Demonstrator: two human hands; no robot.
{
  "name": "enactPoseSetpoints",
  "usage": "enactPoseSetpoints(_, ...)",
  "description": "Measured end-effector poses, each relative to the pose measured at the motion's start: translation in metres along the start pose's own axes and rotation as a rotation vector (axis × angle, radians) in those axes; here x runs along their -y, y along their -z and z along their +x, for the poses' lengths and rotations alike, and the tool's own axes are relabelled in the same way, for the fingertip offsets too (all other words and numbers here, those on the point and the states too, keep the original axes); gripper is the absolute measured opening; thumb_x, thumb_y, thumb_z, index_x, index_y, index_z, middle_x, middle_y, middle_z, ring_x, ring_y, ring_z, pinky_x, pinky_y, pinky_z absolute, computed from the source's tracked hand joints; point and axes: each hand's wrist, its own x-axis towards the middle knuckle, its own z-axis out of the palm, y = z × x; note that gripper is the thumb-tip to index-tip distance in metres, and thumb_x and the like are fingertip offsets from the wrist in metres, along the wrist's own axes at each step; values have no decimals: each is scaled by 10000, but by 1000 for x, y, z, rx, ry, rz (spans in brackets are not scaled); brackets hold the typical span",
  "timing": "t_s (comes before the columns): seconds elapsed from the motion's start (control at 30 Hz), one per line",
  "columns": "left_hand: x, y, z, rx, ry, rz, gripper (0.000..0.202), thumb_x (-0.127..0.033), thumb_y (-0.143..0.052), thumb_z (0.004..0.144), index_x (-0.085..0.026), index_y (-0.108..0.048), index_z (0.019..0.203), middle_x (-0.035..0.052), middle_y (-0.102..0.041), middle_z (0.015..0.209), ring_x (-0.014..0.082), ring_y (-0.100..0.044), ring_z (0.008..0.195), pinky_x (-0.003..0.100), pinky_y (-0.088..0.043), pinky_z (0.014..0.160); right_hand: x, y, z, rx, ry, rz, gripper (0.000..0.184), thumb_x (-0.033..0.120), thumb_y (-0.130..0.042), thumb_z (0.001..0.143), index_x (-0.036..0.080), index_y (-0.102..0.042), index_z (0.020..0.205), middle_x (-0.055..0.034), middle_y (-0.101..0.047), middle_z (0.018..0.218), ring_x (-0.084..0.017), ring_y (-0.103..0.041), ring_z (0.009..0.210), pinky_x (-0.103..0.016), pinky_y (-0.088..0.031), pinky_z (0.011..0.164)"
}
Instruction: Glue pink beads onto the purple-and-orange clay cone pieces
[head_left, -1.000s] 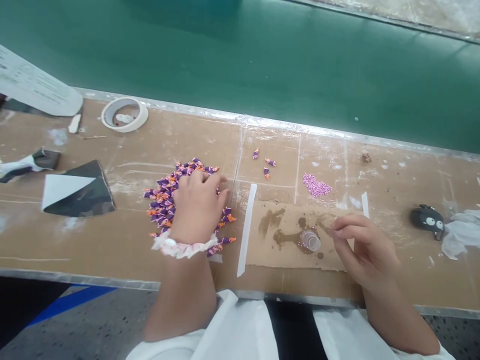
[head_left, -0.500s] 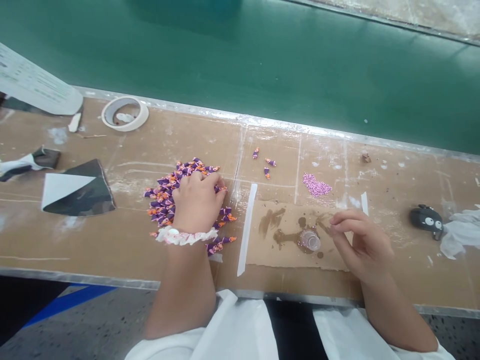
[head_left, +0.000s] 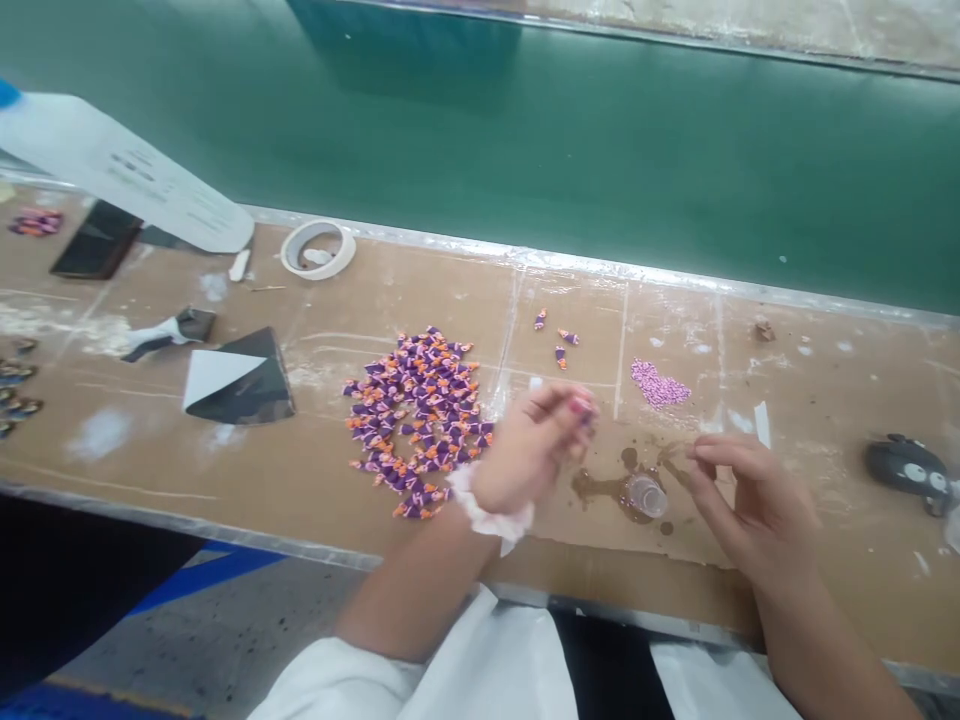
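Head view: at the centre of the frame, the left hand (head_left: pixel 529 455) pinches a blurred piece (head_left: pixel 583 410), fingers narrow. The purple pile (head_left: pixel 427 400) lies left of centre. At right, the right hand (head_left: pixel 761 515) brings thumb and fingertips close; whether they hold anything, I cannot tell. A light pinch, kept clear of the cup (head_left: pixel 646 496) between the hands, seems best.

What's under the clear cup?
The cup sits on the cardboard. A dark stain shows around it, stretching left; whatever lies directly beneath its base is covered and can't be made out.
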Motion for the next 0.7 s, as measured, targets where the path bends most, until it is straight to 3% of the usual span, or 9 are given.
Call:
enactPoseSetpoints(0.1,31,-22,-6,244,255,-166,389,-414,-857,628,-129,-711,850,48,-685,803,73,-557,582,199,-445,519,2,-2,-1,113,119,-66,551,66,-661,824,241,-530,1329,-66,-666,921,-179,-643,755,-308,-561,622)
enactPoseSetpoints(0.23,48,-25,-10,358,284,-192,351,-431,-817,684,-120,-739,828,26,-660,692,89,-590,612,200,-473,549,7,-8,-1,162,221,-127,570,65,-650,842,236,-519,1370,-76,-686,909,-179,-655,735,-284,-566,573)
enactPoseSetpoints(0.4,40,-20,-10,380,260,-76,273,-350,-827,684,-122,-751,814,26,-686,736,95,-631,619,207,-507,575,11,-10,-1,125,274,-185,572,69,-651,850,222,-507,1383,-60,-673,827,-172,-640,676,-287,-529,530)
enactPoseSetpoints(0.5,32,-20,-10,378,267,-16,232,-311,-832,683,-124,-742,787,15,-684,682,94,-639,580,209,-521,586,10,-7,2,175,274,-163,509,154,-626,892,212,-500,1382,-69,-669,861,-179,-648,722,-295,-534,576)
enactPoseSetpoints(0.57,27,-19,-11,323,228,6,220,-306,-823,700,-132,-737,805,5,-677,671,83,-625,547,201,-516,569,4,-4,6,167,198,-154,413,227,-568,936,219,-523,1346,-65,-659,878,-172,-644,731,-290,-538,600)
enactPoseSetpoints(0.7,17,-14,-6,129,114,-92,245,-302,-822,707,-152,-730,877,-16,-632,672,62,-567,549,173,-501,518,-21,4,12,-5,-90,-362,198,169,-529,939,229,-662,1072,-37,-639,833,-150,-621,699,-271,-518,615)
